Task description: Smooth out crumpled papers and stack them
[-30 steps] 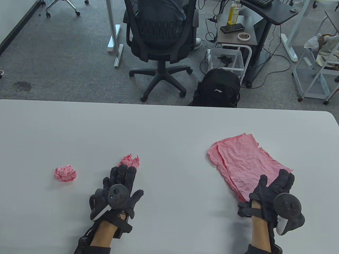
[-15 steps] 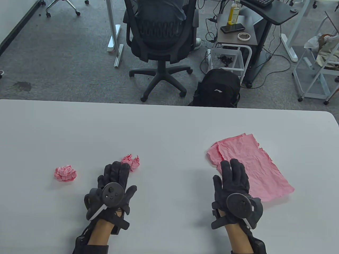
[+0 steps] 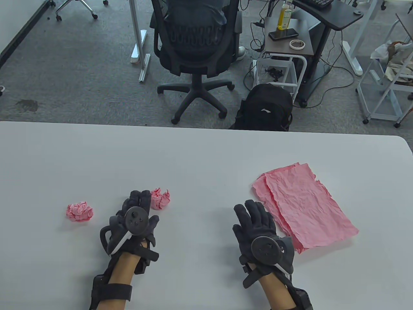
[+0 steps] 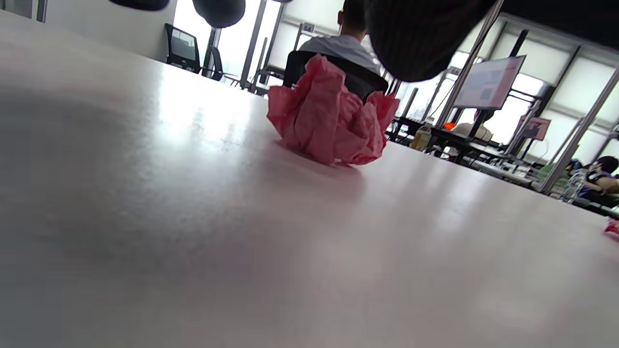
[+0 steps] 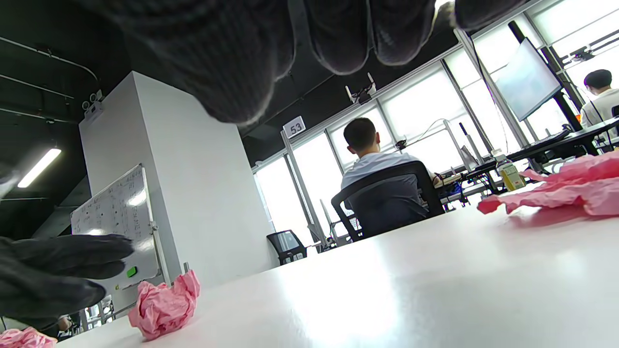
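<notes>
The left hand (image 3: 137,216) is in the lower left part of the table view, palm down, with its fingers (image 3: 142,197) bent a little and pointing up the frame. The right hand (image 3: 256,226) is in the lower middle-right, palm down too, with its fingers (image 3: 255,210) straight and spread. Both bare wrists come in from the bottom edge.

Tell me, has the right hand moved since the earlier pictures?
Yes. The right hand moved left, off the flat sheets, toward the table middle.
</notes>
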`<state>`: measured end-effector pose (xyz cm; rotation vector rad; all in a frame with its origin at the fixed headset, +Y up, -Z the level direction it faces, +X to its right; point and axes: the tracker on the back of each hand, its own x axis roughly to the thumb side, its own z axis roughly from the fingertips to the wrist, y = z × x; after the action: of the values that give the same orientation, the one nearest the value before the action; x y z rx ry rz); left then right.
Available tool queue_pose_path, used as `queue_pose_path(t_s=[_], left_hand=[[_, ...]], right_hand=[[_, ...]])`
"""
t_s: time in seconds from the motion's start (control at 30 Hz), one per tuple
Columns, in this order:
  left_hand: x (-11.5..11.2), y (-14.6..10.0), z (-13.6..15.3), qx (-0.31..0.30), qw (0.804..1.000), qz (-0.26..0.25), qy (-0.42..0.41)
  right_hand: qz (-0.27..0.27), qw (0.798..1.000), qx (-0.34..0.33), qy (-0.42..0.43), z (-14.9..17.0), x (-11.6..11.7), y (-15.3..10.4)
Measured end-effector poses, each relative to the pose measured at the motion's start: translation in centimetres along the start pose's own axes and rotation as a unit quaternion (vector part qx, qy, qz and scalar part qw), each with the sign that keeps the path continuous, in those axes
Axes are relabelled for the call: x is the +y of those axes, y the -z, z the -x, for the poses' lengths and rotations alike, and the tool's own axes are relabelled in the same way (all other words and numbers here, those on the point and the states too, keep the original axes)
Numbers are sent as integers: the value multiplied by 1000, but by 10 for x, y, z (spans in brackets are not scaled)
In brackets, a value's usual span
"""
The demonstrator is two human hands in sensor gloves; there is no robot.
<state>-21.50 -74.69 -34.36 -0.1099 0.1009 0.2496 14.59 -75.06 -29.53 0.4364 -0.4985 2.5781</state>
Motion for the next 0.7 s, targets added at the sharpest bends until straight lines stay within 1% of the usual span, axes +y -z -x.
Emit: queue_pose_path(t_s=[0.03,0.07,0.1,0.13,0.17,0.2,0.27,0.33,0.4,0.43,0.53,0.63,0.7], left_hand=[[0,11,-3,19,998,54,-2],[0,17,-5,33,995,90,-12],[0,24,-9,41,992,116,-30],[-1,28,-11,38,992,117,-38],[-3,34,-17,35,993,104,-34],[-5,37,-20,36,994,102,-24],[-12,47,-28,41,992,115,23],[-20,51,-31,64,990,114,50],[-27,53,-31,73,991,102,52],[-27,51,-31,74,992,83,62],[-24,45,-29,56,994,56,76],[-16,30,-24,20,998,25,48],[-7,16,-21,-3,1000,2,27]], right_hand=[[-3,1000,0,7,0,-1,0],[-5,1000,1,13,0,0,1],[-8,1000,1,20,0,0,1],[-10,1000,2,22,0,-1,1],[-10,1000,3,26,1,-2,0],[-10,1000,4,28,1,-2,0],[-14,999,2,35,1,-2,1],[-18,999,-1,37,-1,-3,0],[-14,999,-9,42,-3,-4,-1],[-14,999,-13,44,-5,-4,0],[-21,998,-26,45,-10,-2,-1],[-29,998,-32,42,-12,0,-1],[-32,998,-37,48,-14,0,-1]])
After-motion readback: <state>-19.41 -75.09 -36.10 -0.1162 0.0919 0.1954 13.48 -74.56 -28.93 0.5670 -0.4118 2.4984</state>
